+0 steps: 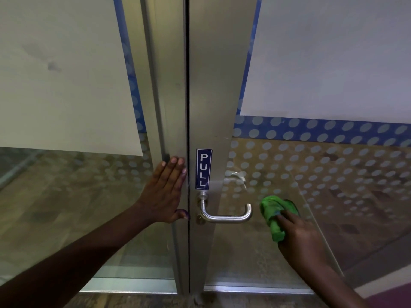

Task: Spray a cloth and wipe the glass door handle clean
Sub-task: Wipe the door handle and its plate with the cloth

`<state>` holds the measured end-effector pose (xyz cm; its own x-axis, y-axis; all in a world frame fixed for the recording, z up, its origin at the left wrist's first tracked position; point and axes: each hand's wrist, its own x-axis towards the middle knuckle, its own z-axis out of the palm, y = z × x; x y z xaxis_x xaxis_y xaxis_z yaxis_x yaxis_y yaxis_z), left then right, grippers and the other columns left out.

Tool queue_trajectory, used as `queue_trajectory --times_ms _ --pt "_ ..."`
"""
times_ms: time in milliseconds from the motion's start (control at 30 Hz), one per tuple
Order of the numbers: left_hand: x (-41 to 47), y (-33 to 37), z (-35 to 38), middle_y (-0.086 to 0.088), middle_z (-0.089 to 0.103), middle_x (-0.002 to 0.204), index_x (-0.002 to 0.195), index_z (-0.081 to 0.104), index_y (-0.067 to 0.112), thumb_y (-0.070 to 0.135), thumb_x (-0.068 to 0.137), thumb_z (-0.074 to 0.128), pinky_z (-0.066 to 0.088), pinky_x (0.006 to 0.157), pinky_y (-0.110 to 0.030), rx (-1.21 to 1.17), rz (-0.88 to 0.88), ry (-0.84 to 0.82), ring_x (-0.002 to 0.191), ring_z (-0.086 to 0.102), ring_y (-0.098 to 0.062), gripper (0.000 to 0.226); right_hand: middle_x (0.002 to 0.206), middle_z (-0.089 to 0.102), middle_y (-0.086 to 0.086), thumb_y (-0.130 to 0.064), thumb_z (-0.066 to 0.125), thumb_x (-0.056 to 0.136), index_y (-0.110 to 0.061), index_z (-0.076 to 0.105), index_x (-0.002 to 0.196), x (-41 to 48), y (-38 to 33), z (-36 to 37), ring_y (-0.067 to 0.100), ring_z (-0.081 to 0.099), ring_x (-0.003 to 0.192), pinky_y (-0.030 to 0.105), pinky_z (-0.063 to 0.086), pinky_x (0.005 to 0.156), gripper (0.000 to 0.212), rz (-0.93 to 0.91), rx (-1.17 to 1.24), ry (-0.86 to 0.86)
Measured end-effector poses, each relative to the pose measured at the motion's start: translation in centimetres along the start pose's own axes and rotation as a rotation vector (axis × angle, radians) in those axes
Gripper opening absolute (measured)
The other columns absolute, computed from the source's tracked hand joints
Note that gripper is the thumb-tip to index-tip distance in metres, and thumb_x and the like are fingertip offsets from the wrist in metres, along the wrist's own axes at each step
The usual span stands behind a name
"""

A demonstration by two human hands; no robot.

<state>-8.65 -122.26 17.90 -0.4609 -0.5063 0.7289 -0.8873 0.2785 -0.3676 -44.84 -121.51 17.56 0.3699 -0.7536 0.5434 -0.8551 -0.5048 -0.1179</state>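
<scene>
A bright green cloth (274, 215) stands out against a brushed silver handle (224, 216) and matching silver-grey door frame (213, 85). A navy sign (203, 169) carries white capitals reading PULL. Pale dots pattern the glass (333, 174), topped by a blue band (322, 130) with the same dots, beneath plain off-white sheets (333, 56).

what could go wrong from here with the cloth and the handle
The green cloth sits on the glass beside the door handle, not on it, so the handle may get skipped. The left hand is flat against the metal frame at the door seam, which could leave smudges or get pinched if the door moves.
</scene>
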Motion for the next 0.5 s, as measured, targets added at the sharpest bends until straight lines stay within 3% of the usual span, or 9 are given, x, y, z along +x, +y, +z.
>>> queue_trajectory --times_ms 100,167,300,400,500 --pt "0.1 0.1 0.0 -0.021 -0.003 0.166 0.154 0.007 -0.005 0.075 0.090 0.003 0.003 0.126 -0.048 -0.003 -0.011 -0.002 0.154 0.001 -0.035 0.103 0.103 0.073 0.018 0.005 0.072 0.049 -0.002 0.075 0.098 -0.7 -1.7 -0.6 0.040 0.069 0.071 0.045 0.057 0.061 0.050 0.160 0.122 0.130" --pt "0.0 0.2 0.0 -0.020 -0.004 0.166 0.154 0.007 -0.005 0.075 0.090 0.003 0.002 0.126 -0.048 -0.009 -0.015 -0.001 0.154 0.001 -0.035 0.102 0.106 0.072 0.015 -0.006 0.059 0.060 -0.004 0.074 0.099 -0.8 -3.3 -0.9 0.033 0.068 0.080 0.039 0.054 0.066 0.042 0.156 0.189 0.239" --pt "-0.1 0.1 0.1 -0.021 -0.004 0.166 0.154 0.007 -0.004 0.075 0.089 0.003 0.002 0.126 -0.048 -0.008 -0.017 -0.018 0.154 0.001 -0.035 0.103 0.107 0.070 0.014 -0.014 0.056 0.077 -0.006 0.073 0.097 0.9 -6.1 -0.3 0.026 0.062 0.098 0.034 0.044 0.076 0.026 -0.043 0.264 0.310" --pt "-0.1 0.1 0.2 -0.020 -0.003 0.166 0.154 0.007 -0.004 0.076 0.089 0.002 0.002 0.126 -0.048 -0.015 -0.020 -0.022 0.154 0.001 -0.035 0.104 0.104 0.071 0.017 -0.005 0.071 0.072 -0.003 0.074 0.092 2.5 -7.4 1.4 0.032 0.066 0.102 0.041 0.049 0.085 0.020 -0.179 0.191 0.268" --pt "-0.1 0.1 0.2 -0.020 -0.004 0.166 0.154 0.006 -0.004 0.076 0.089 0.002 0.002 0.126 -0.049 -0.024 -0.024 -0.026 0.154 0.000 -0.035 0.103 0.102 0.071 0.019 -0.002 0.065 0.077 -0.002 0.073 0.092 2.8 -8.5 3.2 0.034 0.065 0.105 0.047 0.048 0.093 0.016 -0.323 0.151 0.197"
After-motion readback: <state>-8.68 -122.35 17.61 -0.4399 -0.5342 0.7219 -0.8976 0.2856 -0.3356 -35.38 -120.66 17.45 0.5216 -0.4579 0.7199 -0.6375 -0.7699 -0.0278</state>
